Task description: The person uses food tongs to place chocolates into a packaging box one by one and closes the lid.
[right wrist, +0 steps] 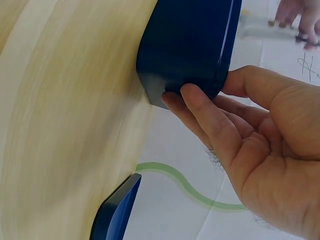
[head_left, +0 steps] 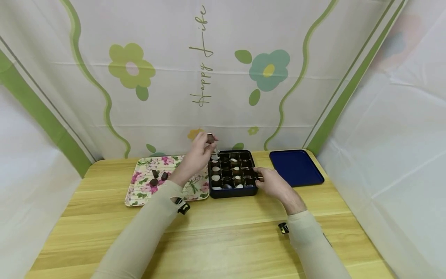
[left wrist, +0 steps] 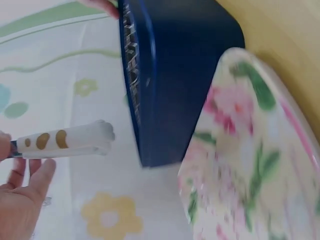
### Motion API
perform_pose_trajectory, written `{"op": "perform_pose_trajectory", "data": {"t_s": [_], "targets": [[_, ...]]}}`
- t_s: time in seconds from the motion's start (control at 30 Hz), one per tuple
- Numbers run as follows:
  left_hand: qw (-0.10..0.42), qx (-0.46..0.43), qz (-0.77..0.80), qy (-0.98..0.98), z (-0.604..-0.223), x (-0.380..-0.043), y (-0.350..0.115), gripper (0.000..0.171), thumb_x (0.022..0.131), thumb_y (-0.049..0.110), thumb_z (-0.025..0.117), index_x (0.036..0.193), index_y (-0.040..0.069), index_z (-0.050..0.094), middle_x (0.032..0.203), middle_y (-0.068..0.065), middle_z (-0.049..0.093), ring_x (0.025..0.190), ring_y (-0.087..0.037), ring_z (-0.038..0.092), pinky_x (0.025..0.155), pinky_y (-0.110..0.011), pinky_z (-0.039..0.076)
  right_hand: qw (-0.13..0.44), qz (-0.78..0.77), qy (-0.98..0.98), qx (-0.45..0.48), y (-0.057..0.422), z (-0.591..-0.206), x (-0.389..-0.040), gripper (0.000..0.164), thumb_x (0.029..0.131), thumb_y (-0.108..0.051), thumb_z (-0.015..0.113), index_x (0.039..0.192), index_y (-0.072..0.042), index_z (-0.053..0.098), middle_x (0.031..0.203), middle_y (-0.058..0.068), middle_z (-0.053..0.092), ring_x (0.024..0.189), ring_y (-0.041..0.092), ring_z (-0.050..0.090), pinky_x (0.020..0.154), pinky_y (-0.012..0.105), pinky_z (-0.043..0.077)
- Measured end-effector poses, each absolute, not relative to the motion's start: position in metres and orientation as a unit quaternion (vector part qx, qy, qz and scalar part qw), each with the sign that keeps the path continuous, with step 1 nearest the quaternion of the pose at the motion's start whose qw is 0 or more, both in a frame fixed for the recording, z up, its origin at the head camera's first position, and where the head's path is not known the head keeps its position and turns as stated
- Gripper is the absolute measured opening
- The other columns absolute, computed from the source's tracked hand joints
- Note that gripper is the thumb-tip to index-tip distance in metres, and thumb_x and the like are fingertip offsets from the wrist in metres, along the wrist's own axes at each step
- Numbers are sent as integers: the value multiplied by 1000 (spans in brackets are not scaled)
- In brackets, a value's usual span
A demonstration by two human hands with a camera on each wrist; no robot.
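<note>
Pale sleeves (head_left: 144, 236) reach across a wooden bench (head_left: 223, 240) to a partitioned box (head_left: 233, 193)

Black wrist straps (head_left: 183, 208) sit near both cuffs. Beyond them, the right hand (head_left: 273, 184) pinches the box's right side, thumb at the rim and fingers against the wall, probably to stop it sliding. Just left of the box, a floral tray (head_left: 139, 197) carries dark chocolate-like pieces (head_left: 153, 182), handy for the left hand (head_left: 199, 154). That hand grips white, brown-spotted tongs (left wrist: 70, 142), tips down by the box's rear left corner; such a steep hold likely suits small compartments. Well to the right, a blue lid (head_left: 296, 167) lies apart, leaving the box uncovered. Farthest back hangs a flower-printed cloth (head_left: 230, 116).

The left forearm covers part of the tray, so more pieces could lie there unseen. Whether the tongs hold anything cannot be told; several dark compartments may be filled or bare. The left wrist view crops the left hand.
</note>
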State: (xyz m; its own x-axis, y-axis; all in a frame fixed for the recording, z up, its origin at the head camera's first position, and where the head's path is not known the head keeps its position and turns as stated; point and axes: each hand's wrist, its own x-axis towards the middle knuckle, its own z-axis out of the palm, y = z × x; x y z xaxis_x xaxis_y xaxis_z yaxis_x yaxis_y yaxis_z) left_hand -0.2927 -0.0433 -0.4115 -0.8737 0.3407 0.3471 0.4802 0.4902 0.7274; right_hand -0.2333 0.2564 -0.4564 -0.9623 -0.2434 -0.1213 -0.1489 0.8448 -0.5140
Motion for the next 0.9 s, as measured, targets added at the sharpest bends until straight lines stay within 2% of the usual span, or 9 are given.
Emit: {"op": "perform_pose_trajectory", "data": {"t_s": [0.1, 0.2, 0.3, 0.4, 0.47, 0.7, 0.9], "targets": [[84, -230, -437, -866, -405, -282, -67, 25, 113, 23, 49, 134, 12, 56, 137, -8, 52, 123, -23, 57, 108, -44, 56, 96, -261, 955, -99, 258, -457, -234, 61, 103, -12, 63, 160, -6, 42, 155, 22, 57, 135, 38, 63, 75, 36, 57], [85, -209, -431, -874, -400, -271, -91, 23, 113, 24, 49, 132, 13, 55, 138, -8, 52, 127, -25, 57, 110, -47, 56, 105, -269, 952, -101, 259, -457, -235, 64, 104, -11, 62, 163, -8, 37, 158, 21, 53, 138, 39, 60, 64, 31, 47], [81, -184, -437, -876, -397, -261, -114, 20, 113, 25, 49, 128, 14, 55, 139, -7, 52, 128, -26, 58, 110, -51, 55, 109, -273, 950, -108, 260, -457, -235, 63, 104, -11, 61, 163, -7, 37, 162, 19, 49, 141, 41, 58, 63, 29, 45], [93, -161, -433, -882, -399, -252, -136, 19, 113, 28, 51, 125, 14, 56, 139, -7, 53, 128, -27, 58, 106, -52, 57, 112, -274, 949, -109, 260, -457, -234, 62, 105, -11, 60, 163, -8, 38, 164, 18, 47, 136, 39, 61, 60, 30, 45], [107, -146, -425, -887, -401, -248, -148, 23, 112, 31, 51, 125, 13, 58, 137, -9, 54, 128, -29, 58, 103, -53, 58, 113, -271, 950, -109, 260, -458, -234, 61, 106, -13, 60, 163, -9, 39, 164, 17, 47, 127, 37, 65, 58, 29, 44], [164, -77, -348, -920, -416, -239, -171, 39, 111, 45, 49, 122, 10, 60, 127, -16, 57, 120, -36, 60, 92, -56, 58, 118, -274, 947, -119, 260, -458, -234, 61, 106, -11, 61, 162, -7, 39, 164, 19, 46, 125, 35, 64, 56, 29, 43], [183, -45, -317, -929, -431, -240, -176, 43, 111, 47, 51, 121, 6, 61, 122, -17, 60, 111, -38, 61, 89, -56, 56, 120, -273, 948, -116, 261, -458, -235, 61, 105, -12, 61, 162, -7, 39, 165, 19, 46, 86, 22, 60, 55, 28, 42]]}}
